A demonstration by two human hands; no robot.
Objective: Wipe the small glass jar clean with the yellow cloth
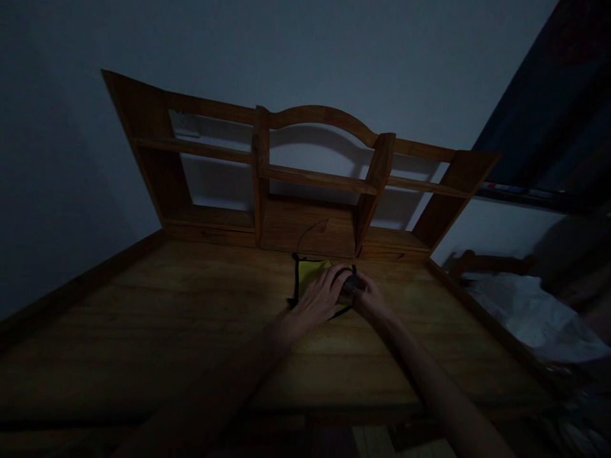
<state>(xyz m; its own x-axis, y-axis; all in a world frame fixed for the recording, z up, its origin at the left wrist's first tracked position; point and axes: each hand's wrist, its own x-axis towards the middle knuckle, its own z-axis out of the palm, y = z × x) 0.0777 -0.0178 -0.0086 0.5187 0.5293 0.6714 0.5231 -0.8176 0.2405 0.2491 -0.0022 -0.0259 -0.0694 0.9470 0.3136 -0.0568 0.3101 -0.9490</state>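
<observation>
A yellow-green cloth piece with black edging [307,272] lies on the wooden desk, with dark ties or tabs at its corners. Over it, between my hands, is a small dark rounded object [351,285]; the dim light hides its kind. My left hand [319,296] reaches across the cloth from the left, its fingers bent against the object's near left side. From the right, my right hand [370,296] grips the same object with curled fingers. Parts of the cloth and the object are hidden under both hands.
The wooden desk top [191,318] has raised side edges. At its back stands a wooden shelf unit [319,180] with small drawers, against a pale wall. To the right are a chair back [491,262] and a white plastic bag [529,312].
</observation>
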